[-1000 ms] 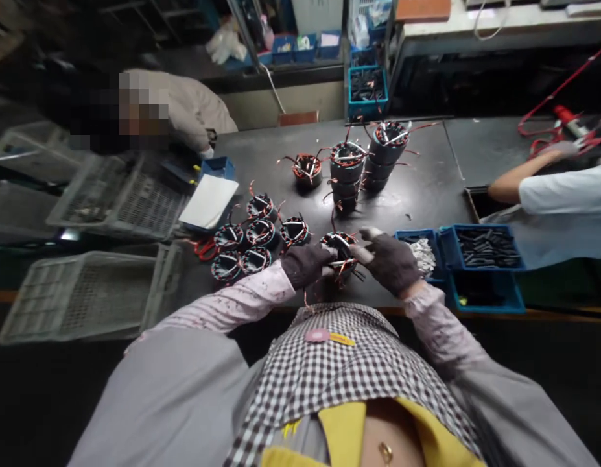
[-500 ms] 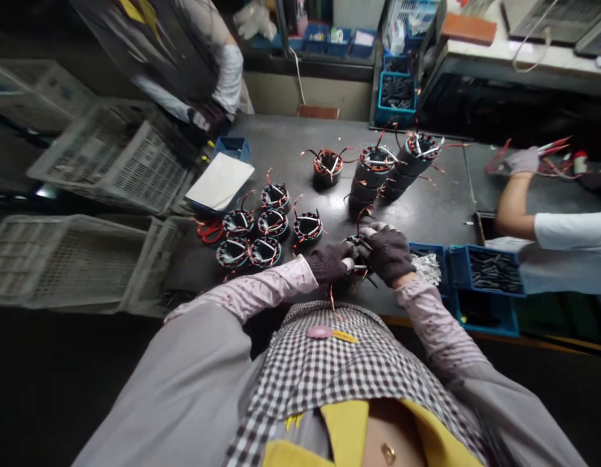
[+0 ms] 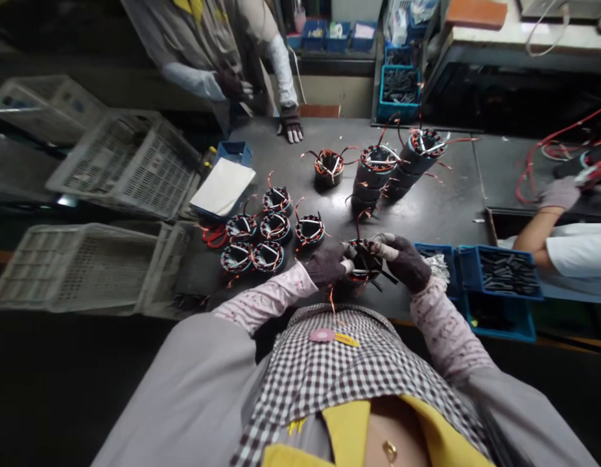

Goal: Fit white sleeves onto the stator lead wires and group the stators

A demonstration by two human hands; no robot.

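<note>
A black ring-shaped part (image 3: 359,275) with copper-coloured wires and black sleeves sits at the table's front edge. My left hand (image 3: 328,264), in a dark glove with pale fingertips, grips its left side. At its upper right, my right hand (image 3: 402,258) has thumb and fingers pressed together on the part's wires or sleeves; the exact pinch is too small to make out. A similar ring part (image 3: 308,229) stands just left of my hands, beside a cluster of several more (image 3: 275,226). Further back are a single ring (image 3: 328,167) and two stacks (image 3: 373,175).
Blue bins with black sleeves (image 3: 507,272) and white pieces (image 3: 437,267) lie to the right. A white pad (image 3: 223,187) and grey crates (image 3: 129,162) are on the left. A person's gloved hand (image 3: 291,125) rests on the far edge; another person's hand (image 3: 560,194) is at right.
My right hand has moved slightly right, uncovering more of the ring part. The person across the table has moved right and set a hand on the edge. The view has shifted slightly.
</note>
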